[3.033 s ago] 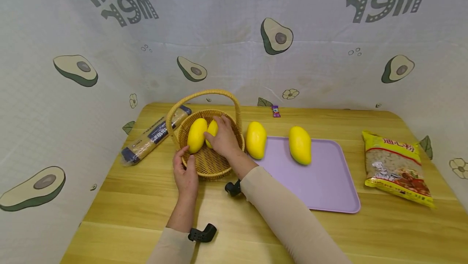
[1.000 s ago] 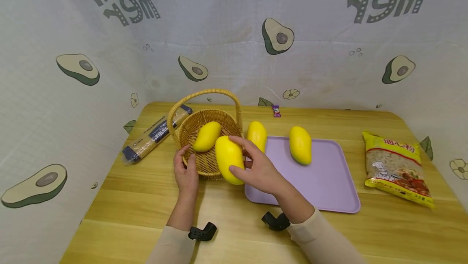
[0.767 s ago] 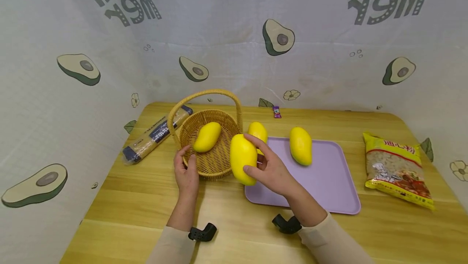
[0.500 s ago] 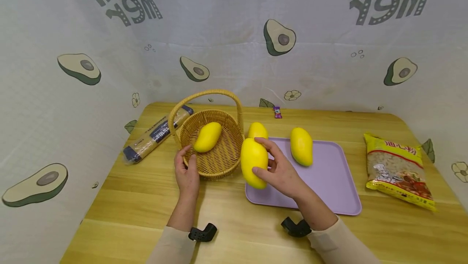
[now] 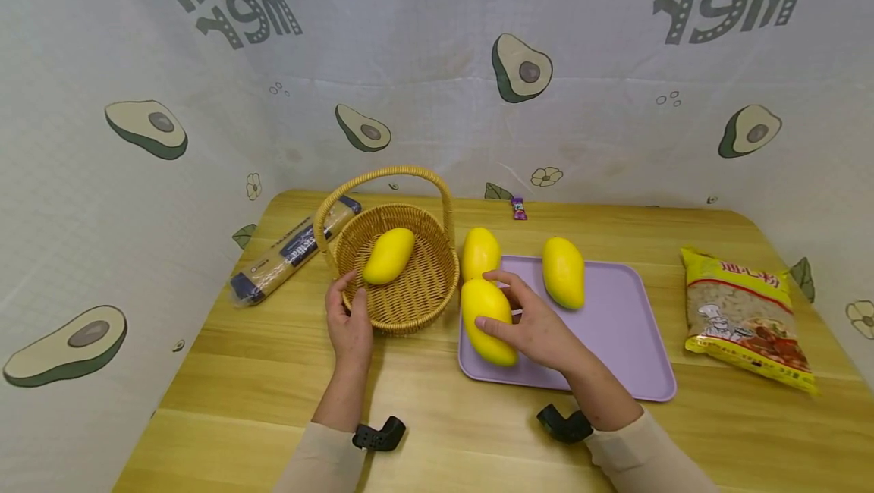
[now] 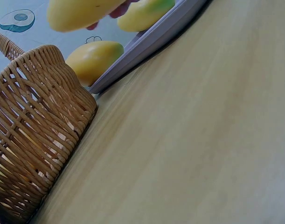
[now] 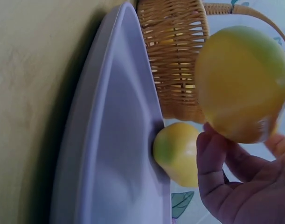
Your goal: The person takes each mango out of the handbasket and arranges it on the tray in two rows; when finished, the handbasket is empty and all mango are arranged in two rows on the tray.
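My right hand [image 5: 536,326] grips a yellow mango [image 5: 486,318], thumb on its near side, over the left part of a lilac tray [image 5: 608,326]. In the right wrist view that mango [image 7: 240,79] shows a greenish end and hangs above the tray's floor. My left hand [image 5: 350,330] holds the near left rim of a wicker basket [image 5: 406,307] between thumb and fingers. One mango [image 5: 389,256] lies tilted inside the basket. A second mango [image 5: 563,273] lies on the tray's back edge, and a third mango [image 5: 481,252] sits at its back left corner, close by the basket.
Behind the basket on the left lies a long pack of spaghetti [image 5: 293,250]. A yellow bag of food [image 5: 744,318] lies at the table's right side. One small purple wrapped sweet [image 5: 519,208] is near the back edge, before a printed curtain [image 5: 437,121].
My right hand has lifted one of two mangoes out of the basket and carried it right, over the tray. The mango left inside has tipped over. My left hand has stayed at the rim.
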Available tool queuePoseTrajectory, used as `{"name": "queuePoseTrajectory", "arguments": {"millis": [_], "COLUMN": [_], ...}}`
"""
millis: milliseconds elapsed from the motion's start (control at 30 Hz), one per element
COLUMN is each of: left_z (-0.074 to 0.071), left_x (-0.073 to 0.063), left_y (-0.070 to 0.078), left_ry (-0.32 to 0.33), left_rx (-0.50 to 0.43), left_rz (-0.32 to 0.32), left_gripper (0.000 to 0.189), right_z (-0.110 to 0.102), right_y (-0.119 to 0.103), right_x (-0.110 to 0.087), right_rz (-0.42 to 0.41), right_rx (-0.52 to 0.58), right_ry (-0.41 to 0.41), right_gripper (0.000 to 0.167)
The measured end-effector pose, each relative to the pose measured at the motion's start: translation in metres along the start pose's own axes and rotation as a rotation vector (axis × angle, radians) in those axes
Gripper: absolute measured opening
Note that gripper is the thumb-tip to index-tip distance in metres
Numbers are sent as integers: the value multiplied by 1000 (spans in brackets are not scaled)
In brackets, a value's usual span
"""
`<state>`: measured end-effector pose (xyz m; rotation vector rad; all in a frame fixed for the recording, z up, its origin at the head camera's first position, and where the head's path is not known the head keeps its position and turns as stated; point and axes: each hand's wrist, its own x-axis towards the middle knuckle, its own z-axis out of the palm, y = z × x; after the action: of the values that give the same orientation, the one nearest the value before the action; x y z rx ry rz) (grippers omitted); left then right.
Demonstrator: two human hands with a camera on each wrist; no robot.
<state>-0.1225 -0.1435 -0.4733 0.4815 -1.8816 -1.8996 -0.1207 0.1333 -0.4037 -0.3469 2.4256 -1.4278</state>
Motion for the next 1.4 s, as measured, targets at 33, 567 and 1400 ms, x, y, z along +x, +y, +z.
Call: {"name": "queuePoseTrajectory", "arguments": {"millis": [33, 567, 1400], "left_z": [0, 0, 0], "left_x": [0, 0, 0], "left_y": [0, -1, 0], "left_ry": [0, -4, 5], "left_rx": [4, 7, 19], "left_rz": [-1, 1, -24], "left_gripper": [33, 33, 33], "right_z": [-1, 0, 4], "right_y": [0, 8, 16], "right_x": [0, 3, 9], "right_rz": [18, 145, 211], "right_rx": [-17, -68, -62], "right_ry": [-7, -142, -112], "right_gripper": [70, 77, 70]}}
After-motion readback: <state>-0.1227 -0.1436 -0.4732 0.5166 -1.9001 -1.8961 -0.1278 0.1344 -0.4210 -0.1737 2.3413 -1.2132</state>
